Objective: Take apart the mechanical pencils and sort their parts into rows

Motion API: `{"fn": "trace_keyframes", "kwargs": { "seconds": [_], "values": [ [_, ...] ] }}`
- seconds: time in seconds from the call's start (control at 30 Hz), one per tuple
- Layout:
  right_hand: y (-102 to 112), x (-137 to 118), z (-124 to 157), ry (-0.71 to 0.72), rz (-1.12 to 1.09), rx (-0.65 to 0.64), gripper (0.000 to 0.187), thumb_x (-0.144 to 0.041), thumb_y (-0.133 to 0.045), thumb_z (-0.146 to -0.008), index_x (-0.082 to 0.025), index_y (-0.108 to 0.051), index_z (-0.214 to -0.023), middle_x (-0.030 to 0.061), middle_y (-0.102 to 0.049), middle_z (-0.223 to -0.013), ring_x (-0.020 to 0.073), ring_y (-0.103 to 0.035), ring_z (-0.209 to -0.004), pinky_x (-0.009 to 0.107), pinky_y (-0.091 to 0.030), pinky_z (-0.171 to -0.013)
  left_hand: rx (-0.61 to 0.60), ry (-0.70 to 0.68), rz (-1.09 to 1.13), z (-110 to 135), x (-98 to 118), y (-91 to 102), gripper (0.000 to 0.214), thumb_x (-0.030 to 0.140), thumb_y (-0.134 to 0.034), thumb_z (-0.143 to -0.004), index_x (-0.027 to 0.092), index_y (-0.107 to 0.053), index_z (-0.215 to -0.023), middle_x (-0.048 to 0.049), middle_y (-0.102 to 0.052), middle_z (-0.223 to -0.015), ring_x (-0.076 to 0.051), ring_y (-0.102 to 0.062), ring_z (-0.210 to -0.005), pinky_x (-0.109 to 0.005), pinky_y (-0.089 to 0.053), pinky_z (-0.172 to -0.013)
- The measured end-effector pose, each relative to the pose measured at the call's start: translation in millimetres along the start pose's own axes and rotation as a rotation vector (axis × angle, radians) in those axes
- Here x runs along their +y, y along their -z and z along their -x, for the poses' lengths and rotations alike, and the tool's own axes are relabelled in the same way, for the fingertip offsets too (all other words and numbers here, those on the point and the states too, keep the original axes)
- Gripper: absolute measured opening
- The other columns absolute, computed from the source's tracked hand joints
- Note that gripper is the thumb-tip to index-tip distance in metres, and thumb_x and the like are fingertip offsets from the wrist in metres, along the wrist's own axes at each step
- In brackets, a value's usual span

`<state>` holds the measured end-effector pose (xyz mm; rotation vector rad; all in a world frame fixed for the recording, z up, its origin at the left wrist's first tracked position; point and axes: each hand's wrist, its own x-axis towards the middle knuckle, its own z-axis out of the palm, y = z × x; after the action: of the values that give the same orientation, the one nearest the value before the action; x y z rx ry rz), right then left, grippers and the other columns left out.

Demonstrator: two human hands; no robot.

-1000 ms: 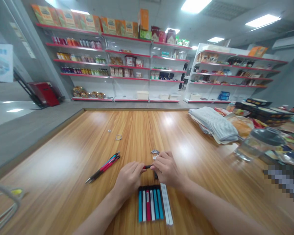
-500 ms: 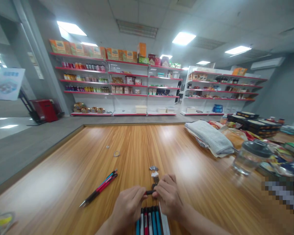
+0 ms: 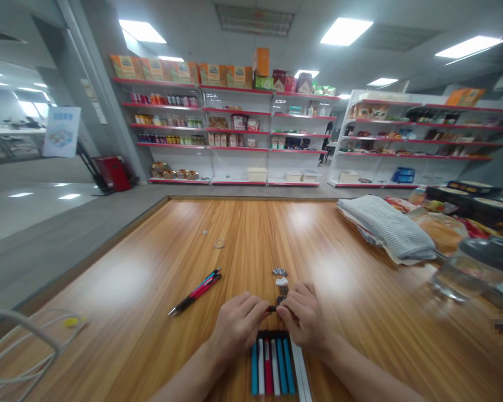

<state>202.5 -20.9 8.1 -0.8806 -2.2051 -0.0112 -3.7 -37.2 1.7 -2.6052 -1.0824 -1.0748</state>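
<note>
My left hand (image 3: 243, 319) and my right hand (image 3: 302, 315) are both closed, fingertips facing each other, around a short black pen part (image 3: 272, 309). A bit of red shows on it by the left fingers; the rest is hidden. Just below lies a row of blue, white and red pen barrels (image 3: 268, 367) with black ends. Thin white rods (image 3: 300, 368) lie along its right side. Beyond my hands small metal pieces (image 3: 280, 272) are fanned out, with small white pieces (image 3: 281, 282) and dark pieces (image 3: 284, 291) nearer. To the left lie click pens (image 3: 196, 292), one blue, one red.
A metal ring (image 3: 219, 244) and a tiny silver piece (image 3: 205, 232) lie farther back. White cable (image 3: 29, 346) coils at the left. On the right are a folded grey cloth (image 3: 389, 226), a lidded clear jug (image 3: 465, 273) and food packets (image 3: 440, 229). Stocked shelves (image 3: 235, 117) stand behind the table.
The camera view has swung, so the whole scene sits farther right and slightly higher. Both hands keep hold of the black pen part; more of the barrel row shows below them.
</note>
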Motion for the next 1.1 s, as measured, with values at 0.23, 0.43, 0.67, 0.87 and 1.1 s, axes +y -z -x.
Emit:
{"fn": "trace_keyframes", "kwargs": {
  "seconds": [0.23, 0.43, 0.67, 0.87, 1.1],
  "values": [
    [-4, 4, 2, 0.037, -0.031, -0.015, 0.022, -0.020, -0.048, -0.088, -0.017, -0.050, -0.066, 0.0019, -0.048, -0.063, 0.0163, -0.040, -0.070, 0.037, -0.028, -0.072, -0.071, 0.023, -0.036, 5, -3, -4.5, 0.011, 0.017, -0.047, -0.090, 0.017, -0.057, -0.086, -0.0023, -0.056, -0.068, -0.014, -0.053, -0.065, -0.027, -0.038, -0.058],
    [-6, 2, 1, 0.050, 0.004, -0.021, 0.020, -0.024, -0.051, -0.089, -0.016, -0.053, -0.071, 0.0021, -0.048, -0.066, 0.0162, -0.040, -0.072, 0.037, -0.029, -0.074, -0.153, 0.037, -0.026, 7, -6, -3.3, 0.010, 0.017, -0.045, -0.090, 0.017, -0.055, -0.087, -0.0014, -0.057, -0.070, -0.013, -0.053, -0.064, -0.026, -0.036, -0.056],
    [-7, 2, 1, 0.090, 0.050, -0.004, 0.019, -0.025, -0.053, -0.088, -0.016, -0.053, -0.072, 0.0026, -0.049, -0.067, 0.0167, -0.041, -0.074, 0.037, -0.029, -0.076, -0.154, 0.028, 0.005, 5, -5, 0.7, 0.011, 0.016, -0.045, -0.090, 0.017, -0.053, -0.084, -0.0009, -0.057, -0.068, -0.012, -0.052, -0.060, -0.025, -0.034, -0.053],
    [-1, 1, -2, 0.066, 0.053, -0.046, 0.011, -0.023, -0.053, -0.087, -0.017, -0.057, -0.080, 0.0038, -0.054, -0.072, 0.0183, -0.044, -0.079, 0.038, -0.029, -0.079, -0.097, 0.008, -0.080, 2, -4, 4.4, 0.012, 0.020, -0.047, -0.091, 0.016, -0.057, -0.086, -0.0029, -0.056, -0.068, -0.014, -0.052, -0.065, -0.026, -0.038, -0.059],
    [3, -1, -7, 0.000, 0.106, -0.129, 0.015, -0.024, -0.049, -0.089, -0.017, -0.059, -0.082, 0.0040, -0.057, -0.075, 0.0196, -0.044, -0.083, 0.040, -0.026, -0.081, -0.082, 0.004, -0.170, 0, -3, 7.9, 0.011, 0.021, -0.050, -0.090, 0.017, -0.060, -0.090, -0.0036, -0.059, -0.072, -0.015, -0.050, -0.068, -0.029, -0.039, -0.065]
  ]
}}
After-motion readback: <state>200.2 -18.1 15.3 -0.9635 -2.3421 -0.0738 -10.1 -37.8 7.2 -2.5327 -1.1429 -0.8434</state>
